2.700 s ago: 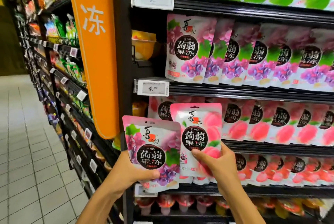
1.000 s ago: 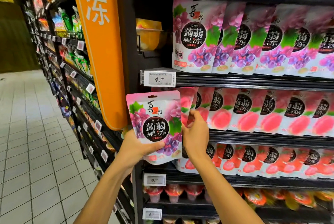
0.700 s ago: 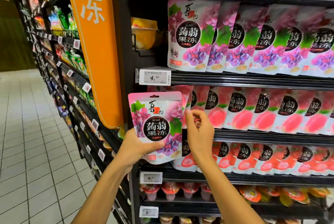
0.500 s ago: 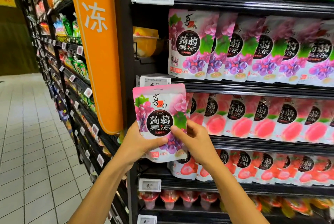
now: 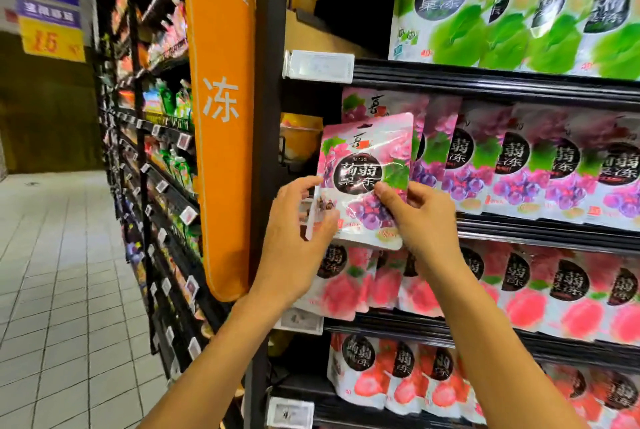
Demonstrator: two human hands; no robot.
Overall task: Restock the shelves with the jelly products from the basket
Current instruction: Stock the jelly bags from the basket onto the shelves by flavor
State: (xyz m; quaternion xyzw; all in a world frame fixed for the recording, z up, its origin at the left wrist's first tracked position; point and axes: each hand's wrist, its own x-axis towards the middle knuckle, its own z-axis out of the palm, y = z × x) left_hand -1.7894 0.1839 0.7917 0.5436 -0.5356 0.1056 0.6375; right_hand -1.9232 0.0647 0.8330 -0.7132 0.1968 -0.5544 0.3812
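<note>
The person is holding a grape jelly pouch (image 5: 367, 158) in front of the left end of the shelf (image 5: 540, 226) that carries the row of matching grape pouches (image 5: 512, 165). The pouch is standing nearly upright with its printed face toward the camera and its long axis running up and down, only slightly tilted. It is covering the first pouch of that row, and its bottom edge is hanging below the shelf's front edge, over the peach pouches (image 5: 526, 293) one level down.

The left hand (image 5: 294, 238) is gripping the pouch's lower left side, with the thumb on the front. The right hand (image 5: 424, 220) is pinching the lower right part, thumb on the front and fingers curled behind. The right hand is lying nearer the row, and the left is out by the shelf's left end.

Judging from this, the pouch is needing a small lift and a push straight back to stand at the front of its row.
</note>
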